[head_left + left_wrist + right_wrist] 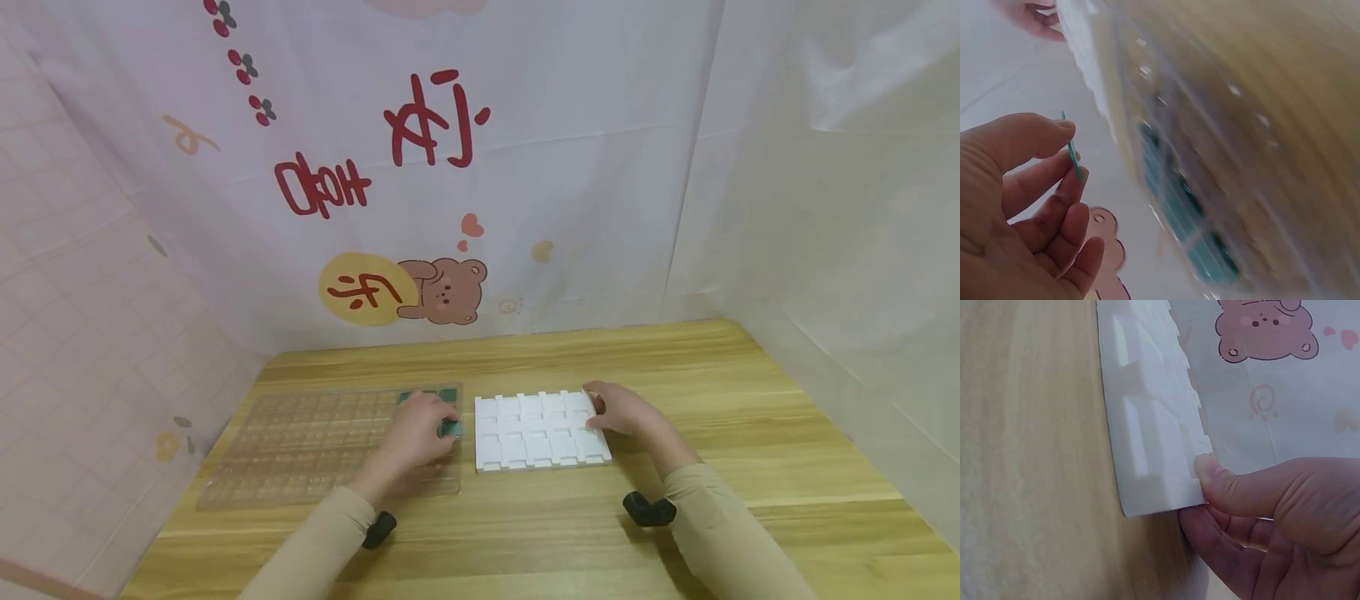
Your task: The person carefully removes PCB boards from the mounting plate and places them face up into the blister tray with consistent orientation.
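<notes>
My left hand (422,427) pinches a thin green board-like piece (452,428) between thumb and fingers, over the right end of a clear plastic tray (315,442). The left wrist view shows this piece (1074,156) edge-on, apart from the tray. More green pieces (1179,219) lie in the tray's pockets; my hand partly covers them in the head view. My right hand (626,410) grips the right edge of a white compartmented tray (534,431). In the right wrist view, the thumb (1235,490) lies on that tray's rim with the fingers below. No green piece shows in the white tray.
Both trays lie side by side on a wood-grain table (540,533), with a narrow gap between them. A white printed curtain (585,208) hangs behind the table and along its sides. Black attachments (649,509) sit at both wrists.
</notes>
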Demonstrator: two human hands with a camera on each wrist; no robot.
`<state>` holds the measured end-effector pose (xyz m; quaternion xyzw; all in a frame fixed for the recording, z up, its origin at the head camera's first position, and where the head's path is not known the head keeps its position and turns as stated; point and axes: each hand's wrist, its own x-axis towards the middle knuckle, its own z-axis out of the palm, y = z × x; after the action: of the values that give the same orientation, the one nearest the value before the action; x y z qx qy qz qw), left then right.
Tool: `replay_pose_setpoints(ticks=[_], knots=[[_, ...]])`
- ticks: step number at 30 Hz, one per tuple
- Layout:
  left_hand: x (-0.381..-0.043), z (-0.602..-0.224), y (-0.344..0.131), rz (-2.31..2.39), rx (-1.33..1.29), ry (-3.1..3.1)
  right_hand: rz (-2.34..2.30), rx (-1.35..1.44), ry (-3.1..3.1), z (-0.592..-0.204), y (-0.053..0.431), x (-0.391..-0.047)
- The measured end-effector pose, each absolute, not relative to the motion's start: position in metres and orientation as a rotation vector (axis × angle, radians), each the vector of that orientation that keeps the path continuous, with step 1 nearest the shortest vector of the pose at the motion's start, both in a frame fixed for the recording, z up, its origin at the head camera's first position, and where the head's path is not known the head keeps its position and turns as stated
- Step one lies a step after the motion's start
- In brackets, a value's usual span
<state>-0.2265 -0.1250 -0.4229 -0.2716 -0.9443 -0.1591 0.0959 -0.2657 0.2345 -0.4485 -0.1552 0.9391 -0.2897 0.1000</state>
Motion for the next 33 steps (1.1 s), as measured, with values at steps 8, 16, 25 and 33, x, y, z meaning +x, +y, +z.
replay_pose_setpoints(ticks=[8, 16, 25, 33], knots=[[-0.223, -0.427, -0.156, -0.525, -0.787, -2.825, -0.845, -0.447, 2.779, -0.447, 0.234, -0.267], [-0.223, -0.426, -0.182, -0.571, -0.831, -2.862, -0.839, -0.431, 2.783, -0.448, 0.235, -0.268], [-0.223, -0.43, -0.198, -0.528, -0.853, -2.857, -0.847, -0.421, 2.774, -0.447, 0.236, -0.269], [-0.221, -0.434, -0.206, -0.528, -0.822, -2.875, -0.857, -0.408, 2.763, -0.446, 0.236, -0.272]])
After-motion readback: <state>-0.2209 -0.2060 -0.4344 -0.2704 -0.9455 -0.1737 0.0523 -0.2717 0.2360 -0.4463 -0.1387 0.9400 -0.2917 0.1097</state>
